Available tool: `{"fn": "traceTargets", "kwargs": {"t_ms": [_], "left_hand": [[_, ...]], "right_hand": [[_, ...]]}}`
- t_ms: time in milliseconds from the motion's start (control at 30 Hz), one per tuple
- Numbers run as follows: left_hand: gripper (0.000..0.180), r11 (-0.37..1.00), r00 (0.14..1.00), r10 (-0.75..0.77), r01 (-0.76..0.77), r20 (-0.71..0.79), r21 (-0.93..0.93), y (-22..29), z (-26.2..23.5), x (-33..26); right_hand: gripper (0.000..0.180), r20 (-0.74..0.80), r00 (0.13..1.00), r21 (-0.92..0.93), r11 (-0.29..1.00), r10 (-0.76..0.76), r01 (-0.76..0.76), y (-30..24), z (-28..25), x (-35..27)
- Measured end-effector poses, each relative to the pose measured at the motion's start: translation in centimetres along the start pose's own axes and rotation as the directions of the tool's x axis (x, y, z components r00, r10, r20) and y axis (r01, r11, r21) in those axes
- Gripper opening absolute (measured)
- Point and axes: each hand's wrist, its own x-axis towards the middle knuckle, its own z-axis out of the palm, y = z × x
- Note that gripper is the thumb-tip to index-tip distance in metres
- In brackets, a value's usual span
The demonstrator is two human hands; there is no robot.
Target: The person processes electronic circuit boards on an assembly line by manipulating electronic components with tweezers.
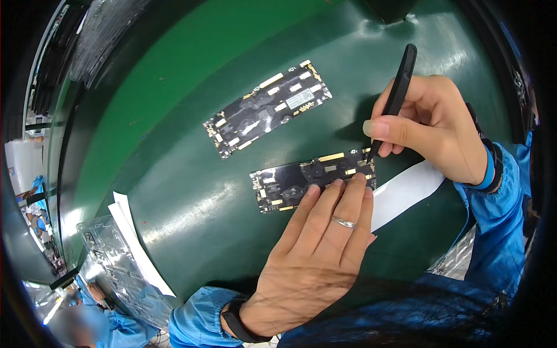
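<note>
Since the long black rectangular circuit board point(290, 180) is probably light and stiff but fragile, I'd grab it by the edges. It's just left of the curved white paper strip point(409, 188). Left hand point(319, 249), also left of the strip, presses fairly flat on the board, fingers slightly spread; right hand point(432, 119), beyond the strip, pinches a slim black tweezer-like tool point(400, 87).

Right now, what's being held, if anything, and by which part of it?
The right grip holds the black tool by its shaft, above the tip. The left grip lies over the near board, not clasping it.
</note>
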Motion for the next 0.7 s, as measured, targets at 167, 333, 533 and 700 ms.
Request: {"fn": "traceTargets", "kwargs": {"t_ms": [167,333,533,700], "left_hand": [[0.052,0.999,1.0,-0.023,0.023,-0.009,-0.032,0.48,-0.42,0.45],[0.053,0.999,1.0,-0.026,0.026,0.002,-0.026,0.62,-0.08,0.41],[0.054,1.0,1.0,-0.021,0.021,-0.014,-0.004,0.69,0.19,0.38],[0.054,1.0,1.0,-0.03,0.03,-0.01,0.002,0.82,0.25,0.32]], "right_hand": [[0.015,0.002,1.0,-0.06,0.998,0.03,-0.03,-0.18,0.02,0.08],[0.017,-0.026,0.999,-0.083,0.996,0.04,-0.042,0.18,0.24,-0.04],[0.017,-0.067,0.995,-0.04,0.997,-0.071,0.068,0.51,0.85,-0.26],[0.016,-0.046,0.998,-0.091,0.995,-0.045,0.041,0.53,0.63,-0.18]]}}
